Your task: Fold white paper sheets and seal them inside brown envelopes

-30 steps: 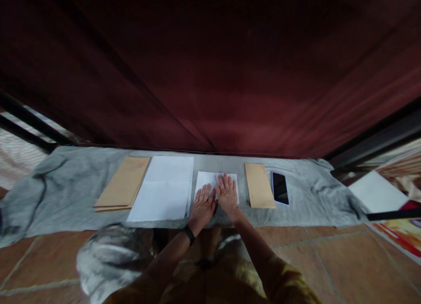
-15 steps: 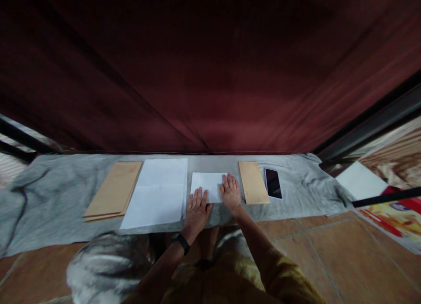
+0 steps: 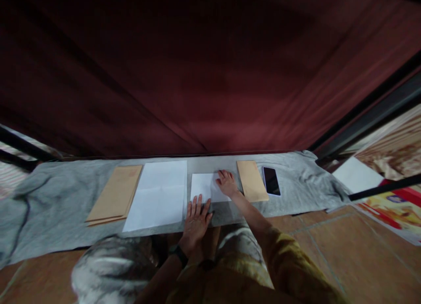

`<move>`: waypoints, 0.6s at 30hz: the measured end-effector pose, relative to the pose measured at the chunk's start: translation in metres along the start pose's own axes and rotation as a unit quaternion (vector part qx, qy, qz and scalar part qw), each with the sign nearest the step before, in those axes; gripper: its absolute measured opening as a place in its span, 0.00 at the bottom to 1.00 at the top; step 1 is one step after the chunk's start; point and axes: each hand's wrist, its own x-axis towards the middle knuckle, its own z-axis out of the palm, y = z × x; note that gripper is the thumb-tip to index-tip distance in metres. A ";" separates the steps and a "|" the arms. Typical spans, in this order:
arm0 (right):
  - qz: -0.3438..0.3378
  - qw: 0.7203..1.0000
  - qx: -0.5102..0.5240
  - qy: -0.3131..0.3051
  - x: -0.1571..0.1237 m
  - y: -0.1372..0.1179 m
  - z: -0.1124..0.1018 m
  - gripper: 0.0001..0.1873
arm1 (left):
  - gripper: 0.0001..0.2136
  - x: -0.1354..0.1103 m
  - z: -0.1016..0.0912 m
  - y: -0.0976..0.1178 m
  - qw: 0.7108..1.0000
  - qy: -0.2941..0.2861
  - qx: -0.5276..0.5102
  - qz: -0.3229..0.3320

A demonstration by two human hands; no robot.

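Observation:
A small folded white paper (image 3: 203, 186) lies on the grey cloth (image 3: 59, 198) in front of me. My right hand (image 3: 226, 183) rests flat on its right part, fingers stretched out. My left hand (image 3: 195, 220) lies flat on the cloth just below the paper's near edge, fingers spread, holding nothing. A black band sits on my left wrist (image 3: 179, 253).
Left of the folded paper lies a large white sheet (image 3: 158, 194), then a stack of brown envelopes (image 3: 115, 192). To the right are one brown envelope (image 3: 251, 180) and a black phone (image 3: 271, 180). A dark red curtain (image 3: 210, 76) hangs behind. Tiled floor (image 3: 329, 247) lies nearer me.
My left hand has slid back off the folded paper toward me onto the cloth. My right hand has moved up along the paper's right part. The view has shifted slightly.

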 end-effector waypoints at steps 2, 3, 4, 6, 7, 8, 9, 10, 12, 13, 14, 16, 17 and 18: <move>0.012 0.999 0.016 -0.045 0.013 0.001 -0.011 0.25 | 0.25 0.000 0.001 -0.001 1.000 0.000 0.001 0.005; 0.023 0.997 0.029 -0.066 0.020 0.002 -0.016 0.25 | 0.25 -0.001 0.001 -0.002 1.000 0.002 0.002 0.009; 0.031 0.995 0.042 -0.081 0.027 0.003 -0.021 0.25 | 0.25 -0.001 0.001 -0.003 1.000 0.004 0.004 0.014; 0.040 0.991 0.071 -0.102 0.039 0.006 -0.029 0.23 | 0.25 -0.003 0.001 -0.005 1.000 0.008 0.009 0.024; 0.043 0.989 0.086 -0.110 0.043 0.008 -0.033 0.20 | 0.25 -0.003 0.001 -0.006 1.000 0.008 0.010 0.027; 0.048 0.986 0.104 -0.118 0.047 0.011 -0.036 0.16 | 0.25 -0.003 0.000 -0.007 1.000 0.007 0.009 0.029; 0.054 0.983 0.123 -0.123 0.049 0.014 -0.040 0.13 | 0.25 -0.003 0.000 -0.008 1.000 0.006 0.005 0.030; 0.061 0.980 0.145 -0.124 0.050 0.018 -0.043 0.10 | 0.25 -0.002 -0.001 -0.009 1.000 0.008 -0.001 0.028; 0.076 0.971 0.194 -0.116 0.047 0.026 -0.051 0.07 | 0.26 0.000 -0.005 -0.010 0.999 0.021 -0.021 0.017; 0.085 0.966 0.222 -0.107 0.043 0.030 -0.054 0.05 | 0.27 0.001 -0.008 -0.010 0.999 0.033 -0.034 0.010; 0.095 0.959 0.251 -0.096 0.038 0.034 -0.056 0.03 | 0.28 0.002 -0.011 -0.010 0.998 0.047 -0.046 0.002; 0.120 0.940 0.312 -0.066 0.025 0.039 -0.058 0.06 | 0.30 0.005 -0.020 -0.009 0.995 0.073 -0.071 -0.009; 0.136 0.929 0.342 -0.049 0.017 0.040 -0.057 0.10 | 0.30 0.007 -0.025 -0.008 0.993 0.082 -0.082 -0.013; 0.153 0.915 0.371 -0.031 0.007 0.040 -0.053 0.13 | 0.31 0.008 -0.029 -0.007 0.992 0.090 -0.092 -0.017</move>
